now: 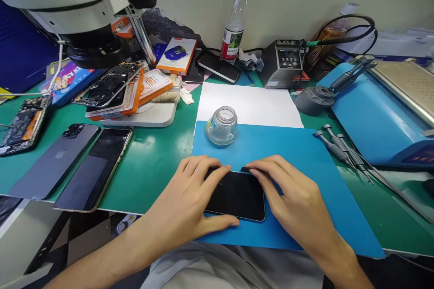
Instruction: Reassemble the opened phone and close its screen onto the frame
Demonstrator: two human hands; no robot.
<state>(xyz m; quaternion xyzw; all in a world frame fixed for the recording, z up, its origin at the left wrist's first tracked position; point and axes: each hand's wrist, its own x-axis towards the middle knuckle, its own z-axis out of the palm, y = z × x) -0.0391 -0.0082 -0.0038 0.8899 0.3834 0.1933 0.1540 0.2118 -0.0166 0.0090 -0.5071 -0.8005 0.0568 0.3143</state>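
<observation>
A black phone [237, 196] lies screen up on the blue mat [305, 162] at the table's near edge. My left hand [193, 194] is wrapped round the phone's left end, thumb along its near edge, fingers over the far edge. My right hand [291, 194] rests at the phone's right end and pinches a small dark flat tool [247, 169] against the phone's far edge. A small clear glass jar [221, 125] stands on the mat just beyond the hands.
A white sheet [249, 104] lies behind the mat. Two phones [73, 165] lie at left, with opened phones and boxes under a microscope [77, 4]. Behind stand a plastic bottle [234, 20] and a soldering station [281, 63]. Screwdrivers [339, 144] and a blue machine [379, 113] sit right.
</observation>
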